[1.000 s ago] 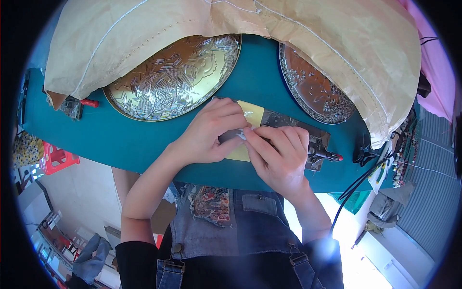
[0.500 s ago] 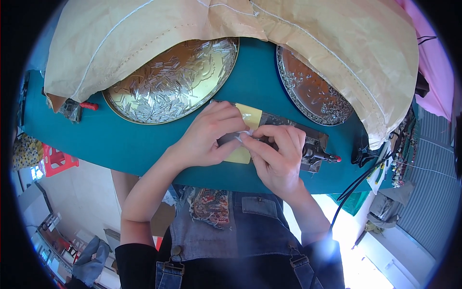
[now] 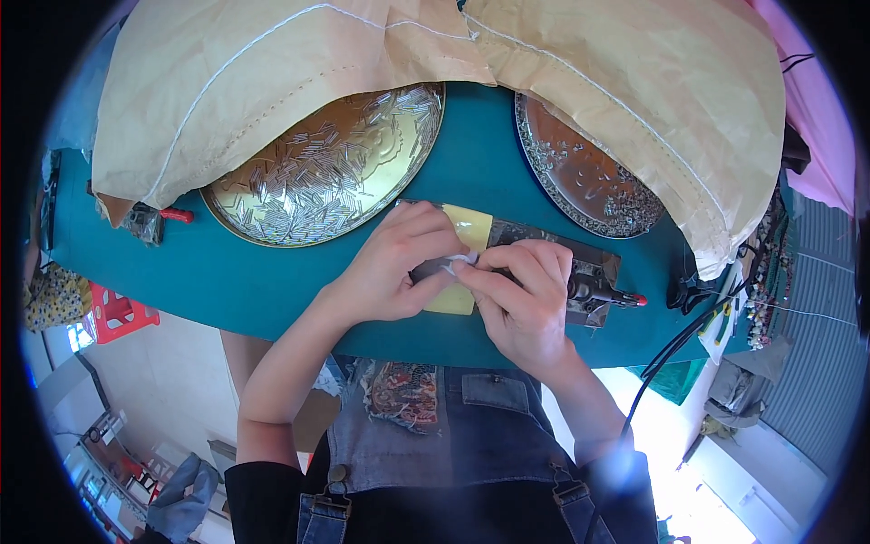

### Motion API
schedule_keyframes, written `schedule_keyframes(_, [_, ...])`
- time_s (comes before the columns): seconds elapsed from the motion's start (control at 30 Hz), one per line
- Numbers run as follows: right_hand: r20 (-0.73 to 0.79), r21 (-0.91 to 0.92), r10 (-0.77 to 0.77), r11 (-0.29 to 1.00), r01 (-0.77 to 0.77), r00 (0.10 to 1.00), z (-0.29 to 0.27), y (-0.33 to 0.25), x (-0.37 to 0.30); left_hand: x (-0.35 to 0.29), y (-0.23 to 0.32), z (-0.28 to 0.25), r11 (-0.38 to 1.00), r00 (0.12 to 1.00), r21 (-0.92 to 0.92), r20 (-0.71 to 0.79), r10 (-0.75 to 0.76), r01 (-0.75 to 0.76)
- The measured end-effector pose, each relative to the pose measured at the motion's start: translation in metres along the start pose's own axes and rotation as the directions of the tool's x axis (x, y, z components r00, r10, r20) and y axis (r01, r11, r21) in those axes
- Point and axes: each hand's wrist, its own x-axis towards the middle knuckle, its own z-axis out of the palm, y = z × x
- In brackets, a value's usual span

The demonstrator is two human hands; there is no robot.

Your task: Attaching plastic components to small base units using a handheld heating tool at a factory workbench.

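Close together above a dark flat board (image 3: 521, 232), my hands pinch a thin, soft white strand (image 3: 459, 260). Bent fingers and thumb of my left hand (image 3: 403, 263) close on its left side. My right hand (image 3: 526, 299) grips the other side between thumb and forefinger. Fingertips hide part of the strand, so its full shape does not show. Across the board under my hands runs a yellow band (image 3: 475, 228). A black tool with a red tip (image 3: 605, 292) lies on the board, just right of my right hand.
A gold round tray (image 3: 390, 150) of clear tube-like pieces stands far left, a dark-rimmed one (image 3: 528, 150) of small shiny pieces far right. Brown paper (image 3: 272, 82) covers both in part. Black cables (image 3: 666, 349) hang over the right edge of the green tabletop (image 3: 272, 281).
The view has shifted slightly, so the trays and the paper sit a little differently in it. Both hands keep their pinch on the white strand, with only a slight finger movement.
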Motion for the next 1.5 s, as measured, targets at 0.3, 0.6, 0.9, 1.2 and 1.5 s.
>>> schedule_keyframes(0.3, [0.024,0.019,0.031,0.999,-0.032,0.999,-0.001,0.0,0.001,0.003,0.001,-0.002,1.0,0.999,0.009,0.032,0.024,-0.024])
schedule_keyframes(0.6, [0.015,0.011,0.003,1.0,-0.003,1.0,0.0,0.001,0.001,0.002,0.003,-0.004,1.0,0.997,0.023,0.08,-0.008,0.006])
schedule_keyframes(0.9, [0.021,-0.015,0.028,1.0,-0.027,0.999,0.001,-0.002,-0.003,0.001,0.003,-0.005,1.0,0.998,0.028,0.069,-0.002,0.0])
schedule_keyframes(1.2, [0.017,-0.133,0.028,0.991,-0.026,0.999,0.002,-0.014,-0.016,0.0,0.0,-0.006,1.0,0.997,0.01,0.076,0.007,-0.008])
schedule_keyframes(1.5, [0.01,-0.184,0.068,0.981,-0.065,0.998,0.005,-0.03,-0.02,-0.002,0.0,-0.006,1.0,0.996,0.01,0.081,0.026,-0.027])
